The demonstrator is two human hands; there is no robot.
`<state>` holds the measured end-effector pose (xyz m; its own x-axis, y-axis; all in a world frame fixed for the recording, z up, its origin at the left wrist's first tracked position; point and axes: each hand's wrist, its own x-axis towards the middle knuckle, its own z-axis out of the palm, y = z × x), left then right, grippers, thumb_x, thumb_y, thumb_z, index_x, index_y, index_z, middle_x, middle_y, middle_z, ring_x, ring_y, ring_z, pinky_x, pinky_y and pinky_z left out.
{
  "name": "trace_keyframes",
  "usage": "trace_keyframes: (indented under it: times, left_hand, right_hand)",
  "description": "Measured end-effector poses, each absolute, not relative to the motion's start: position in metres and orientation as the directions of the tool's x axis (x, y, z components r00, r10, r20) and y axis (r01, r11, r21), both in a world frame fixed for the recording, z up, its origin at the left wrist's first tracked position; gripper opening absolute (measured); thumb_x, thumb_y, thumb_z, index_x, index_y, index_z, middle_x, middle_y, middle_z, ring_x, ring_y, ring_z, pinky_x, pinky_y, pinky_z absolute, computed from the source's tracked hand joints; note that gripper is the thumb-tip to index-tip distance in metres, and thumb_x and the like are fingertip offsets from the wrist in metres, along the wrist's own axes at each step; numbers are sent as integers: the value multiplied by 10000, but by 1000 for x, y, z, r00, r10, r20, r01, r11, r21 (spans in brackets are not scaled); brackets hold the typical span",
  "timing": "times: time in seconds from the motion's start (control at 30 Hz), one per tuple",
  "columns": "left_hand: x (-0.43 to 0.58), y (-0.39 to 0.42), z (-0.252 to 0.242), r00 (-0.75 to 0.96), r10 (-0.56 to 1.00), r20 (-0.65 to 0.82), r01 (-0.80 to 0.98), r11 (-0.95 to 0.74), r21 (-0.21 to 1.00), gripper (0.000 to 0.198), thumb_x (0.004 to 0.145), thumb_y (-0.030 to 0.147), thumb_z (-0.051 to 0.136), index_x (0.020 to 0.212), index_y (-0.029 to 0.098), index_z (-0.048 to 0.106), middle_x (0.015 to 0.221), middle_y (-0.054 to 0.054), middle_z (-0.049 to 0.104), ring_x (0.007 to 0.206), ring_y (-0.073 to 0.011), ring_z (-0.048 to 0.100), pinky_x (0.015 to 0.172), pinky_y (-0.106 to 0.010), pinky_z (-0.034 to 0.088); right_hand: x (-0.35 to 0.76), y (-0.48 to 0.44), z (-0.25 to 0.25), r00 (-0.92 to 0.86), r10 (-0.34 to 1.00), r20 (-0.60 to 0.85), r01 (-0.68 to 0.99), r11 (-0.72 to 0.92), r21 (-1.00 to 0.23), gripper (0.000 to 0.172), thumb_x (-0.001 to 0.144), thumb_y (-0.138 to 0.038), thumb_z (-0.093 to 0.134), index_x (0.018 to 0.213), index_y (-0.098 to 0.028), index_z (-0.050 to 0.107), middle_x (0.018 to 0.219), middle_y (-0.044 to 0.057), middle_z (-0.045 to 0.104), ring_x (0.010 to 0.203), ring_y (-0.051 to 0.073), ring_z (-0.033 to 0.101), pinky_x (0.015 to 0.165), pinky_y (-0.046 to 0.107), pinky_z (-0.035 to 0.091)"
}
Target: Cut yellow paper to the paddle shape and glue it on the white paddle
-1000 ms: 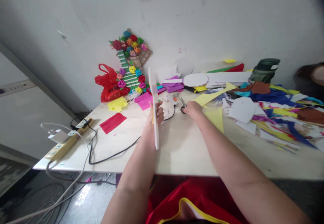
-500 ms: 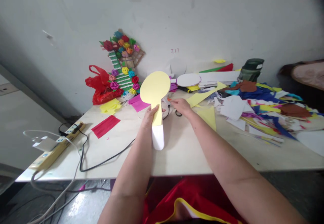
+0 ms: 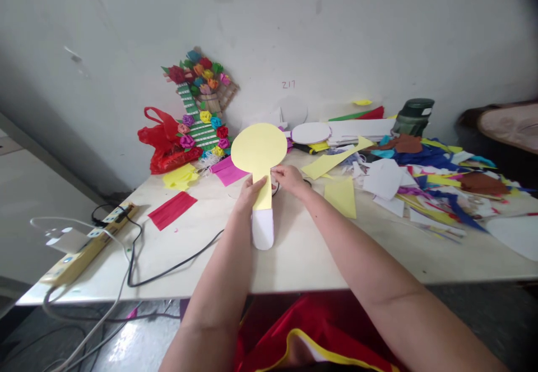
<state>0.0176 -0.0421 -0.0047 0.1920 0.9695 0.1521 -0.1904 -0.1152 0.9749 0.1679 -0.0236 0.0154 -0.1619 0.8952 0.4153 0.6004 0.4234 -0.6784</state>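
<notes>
My left hand [image 3: 250,194] grips a paddle-shaped paper cutout [image 3: 259,147] at its handle, thumb on the front. The cutout has a round yellow face and a yellow upper handle; the handle's lower end [image 3: 263,232] is white, rounded and edged in purple. At the neck, on the right side, my right hand [image 3: 288,180] has its fingertips pinched against the edge. Whatever is between those fingertips is too small to make out. Just behind my right hand, part of a black loop [image 3: 308,183] shows on the table.
A power strip [image 3: 90,246] with a white plug and cables lies left. Red paper [image 3: 172,210], yellow paper [image 3: 340,197] and a scrap heap [image 3: 445,176] lie around. Behind stand a paper-flower decoration [image 3: 204,108], a red bag [image 3: 162,142] and a dark green bottle [image 3: 414,117].
My right hand has moved left, from beside the cutout to its neck edge. The cutout has turned slightly to face me more squarely, still in my left hand.
</notes>
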Motion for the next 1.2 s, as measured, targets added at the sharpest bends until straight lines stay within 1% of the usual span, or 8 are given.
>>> trace_keyframes:
  times: [0.17, 0.27, 0.5, 0.63, 0.73, 0.9, 1.07, 1.2]
  left_hand:
    - [19, -41, -6, 193, 969, 153, -171, -121, 978, 426, 658, 402, 668, 952, 120, 544, 661, -60, 663, 473, -131, 562, 470, -234, 420]
    - [20, -40, -7, 197, 968, 155, -162, -123, 979, 443, 658, 400, 667, 976, 119, 542, 667, -62, 665, 497, -144, 579, 485, -242, 429]
    - [21, -41, -7, 182, 971, 153, -167, -123, 978, 450, 658, 394, 671, 992, 119, 547, 671, -65, 665, 536, -164, 601, 519, -259, 446]
    - [22, -42, -7, 161, 973, 165, -166, -138, 976, 421, 658, 388, 675, 961, 125, 547, 658, -59, 662, 523, -159, 595, 502, -251, 436]
    - [23, -42, -7, 160, 973, 169, -175, -140, 975, 440, 651, 391, 680, 973, 126, 540, 656, -58, 662, 539, -168, 602, 514, -258, 443]
    - [25, -42, -7, 175, 970, 168, -172, -138, 975, 434, 658, 385, 674, 976, 121, 542, 683, -63, 665, 544, -164, 603, 531, -268, 460]
    - [24, -41, -11, 180, 970, 167, -181, -134, 974, 431, 656, 385, 678, 972, 122, 549, 710, -68, 664, 561, -168, 607, 537, -272, 468]
    - [24, -37, -15, 169, 972, 162, -176, -131, 976, 456, 642, 383, 687, 995, 127, 552, 766, -79, 670, 575, -170, 609, 548, -278, 473]
  right_hand:
    - [166, -31, 22, -118, 888, 444, 795, 353, -493, 270, 784, -280, 432, 754, -206, 690, 751, 20, 672, 688, 145, 558, 564, 226, 315]
    - [165, -35, 25, -92, 895, 437, 854, 297, -428, 278, 793, -270, 415, 787, -217, 688, 787, 29, 682, 701, 156, 565, 552, 238, 299]
    - [164, -36, 24, -59, 900, 431, 855, 268, -443, 288, 803, -254, 404, 877, -224, 681, 855, 41, 690, 760, 169, 583, 594, 248, 325]
    - [162, -34, 21, -67, 894, 443, 824, 300, -481, 280, 799, -251, 408, 843, -215, 682, 822, 35, 688, 740, 159, 578, 594, 241, 324]
    - [162, -34, 20, -80, 888, 452, 823, 315, -472, 286, 804, -258, 403, 793, -204, 684, 778, 37, 681, 713, 155, 568, 583, 241, 312]
    - [162, -34, 21, -80, 892, 445, 870, 281, -406, 307, 819, -255, 383, 821, -201, 685, 791, 46, 678, 710, 159, 559, 585, 246, 303]
    - [163, -36, 21, -108, 885, 452, 920, 261, -292, 321, 849, -271, 357, 859, -187, 667, 844, 71, 674, 770, 175, 572, 616, 255, 323]
    - [159, -38, 21, -117, 886, 449, 938, 247, -244, 299, 850, -237, 362, 874, -170, 652, 878, 98, 666, 815, 192, 576, 637, 266, 345]
